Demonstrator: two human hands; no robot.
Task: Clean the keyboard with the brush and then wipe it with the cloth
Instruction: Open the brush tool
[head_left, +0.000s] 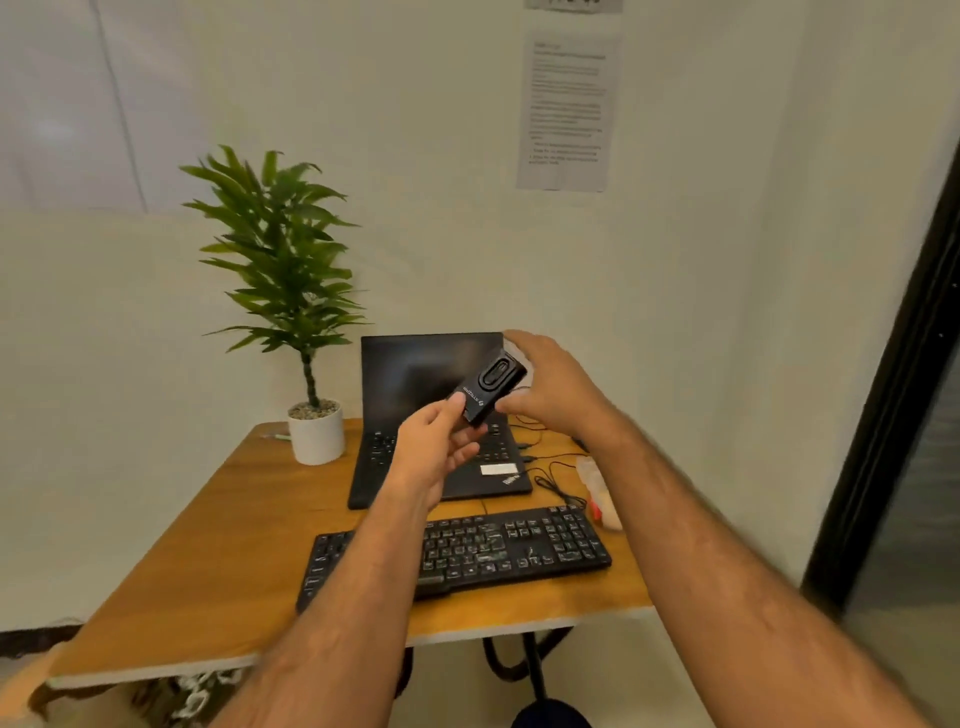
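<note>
Head view, looking forward and down over a wooden table (218, 525). Both hands raised together above the desk, each clamped on one end of a small black brush case (487, 387) held tilted between them. Left hand (434, 449) pinching the lower end, thumb laid on the top face near the printed logo, fingers curled beneath. Right hand (550, 387) wrapped around the upper end, fingers curled over the far edge, thumb under the near side. An oval slider visible on the upper face of the case; bristles not discernible.

Directly below the forearms, a black keyboard (519, 551), lying slightly askew near the front edge of the table, untouched by either hand. Behind the hands, an open black laptop (415, 374), screen dark, its deck partly hidden by the left hand. Beyond the right wrist, a tangle of thin black cables (550, 478) trailing from the laptop's side. Under the right forearm, just right of the keyboard, a pale crumpled item (597, 493) with a red spot; whether cloth or plastic, impossible to tell.

Left of the left hand, a green potted plant (285, 260) in a white pot at the table's back corner. High above the right hand, a printed sheet (566, 109) taped to the wall, text too blurred to read.
</note>
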